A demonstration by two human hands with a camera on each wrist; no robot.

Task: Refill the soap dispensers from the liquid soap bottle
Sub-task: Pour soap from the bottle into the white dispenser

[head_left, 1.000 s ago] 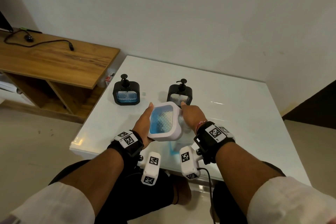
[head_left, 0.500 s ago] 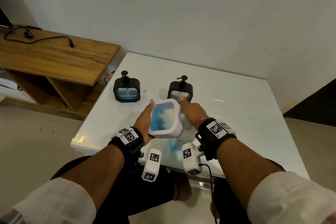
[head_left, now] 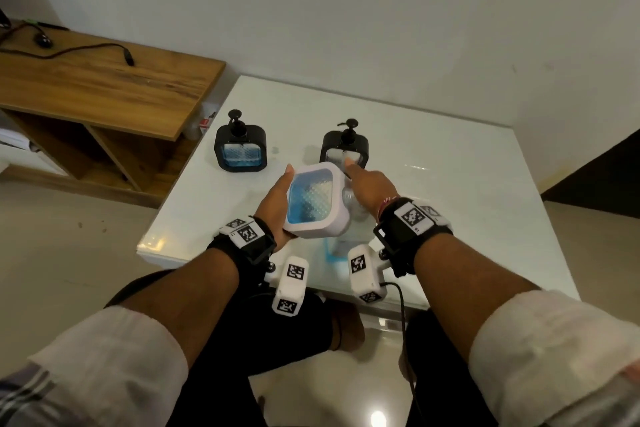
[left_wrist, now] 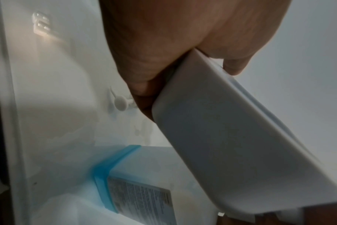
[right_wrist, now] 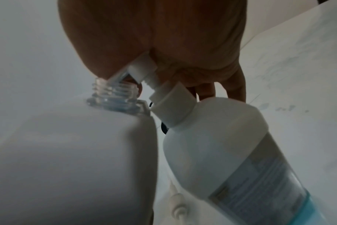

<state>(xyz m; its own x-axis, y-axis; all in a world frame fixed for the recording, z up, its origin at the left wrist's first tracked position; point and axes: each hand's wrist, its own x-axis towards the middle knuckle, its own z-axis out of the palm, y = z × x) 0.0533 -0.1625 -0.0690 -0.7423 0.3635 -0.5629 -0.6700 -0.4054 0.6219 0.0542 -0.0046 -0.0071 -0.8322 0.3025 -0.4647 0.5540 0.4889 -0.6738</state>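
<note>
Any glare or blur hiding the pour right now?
Head view: sharp, ceiling-light glare on the white table only. Left wrist: dim, soft; white dispenser readable. Right wrist: soap bottle label smeared, dispenser's threaded neck still visible.

Two black dispensers [head_left: 240,152] [head_left: 344,149] stand toward the far half of the counter [head_left: 467,184], with open surface between them. The counter's right side and far edge lie bare. Near the front edge, both hands [head_left: 273,204] [head_left: 369,189], the white dispenser [head_left: 313,204] and the soap bottle [right_wrist: 231,144] crowd together.
</note>
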